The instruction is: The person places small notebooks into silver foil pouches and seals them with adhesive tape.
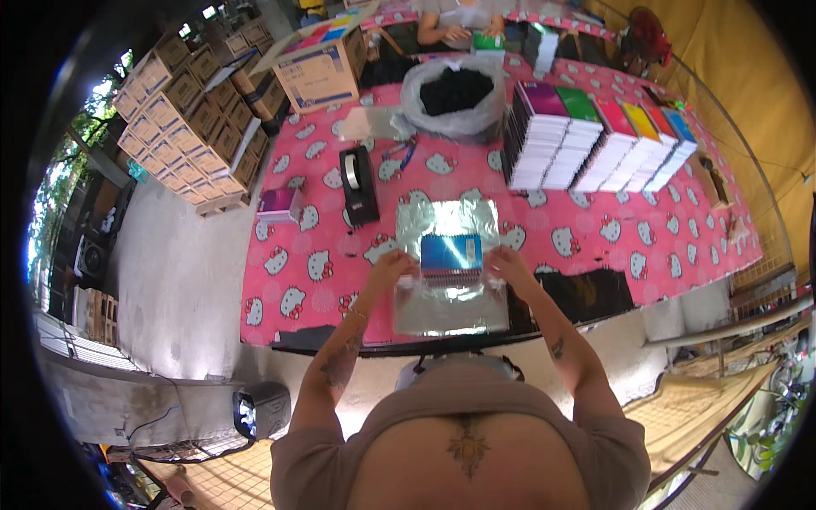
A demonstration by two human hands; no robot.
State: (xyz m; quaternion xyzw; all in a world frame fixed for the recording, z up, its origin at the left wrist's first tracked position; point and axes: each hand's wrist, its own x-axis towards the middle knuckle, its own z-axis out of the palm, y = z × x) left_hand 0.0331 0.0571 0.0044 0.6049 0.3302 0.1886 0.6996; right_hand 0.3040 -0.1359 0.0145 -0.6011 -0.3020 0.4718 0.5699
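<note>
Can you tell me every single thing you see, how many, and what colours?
Blue notebook: at least one, blue, between the hands
Plastic sheet: at least one, clear and shiny, under it
Tablecloth: one, pink, over the table
Tape dispenser: one, black, left of centre
Small notebooks: one pile, purple on top, left
Notebook stacks: six top colours, purple, green, pink, yellow, red, blue, right
Bag: one, see-through with black stuff, far middle
Cartons: many, brown, left floor
Big box: one, brown, far left
Fan: one, red, far right
Co-worker: one, grey top, far side
Left hand, right hand: two, bare, beside the notebook
</note>
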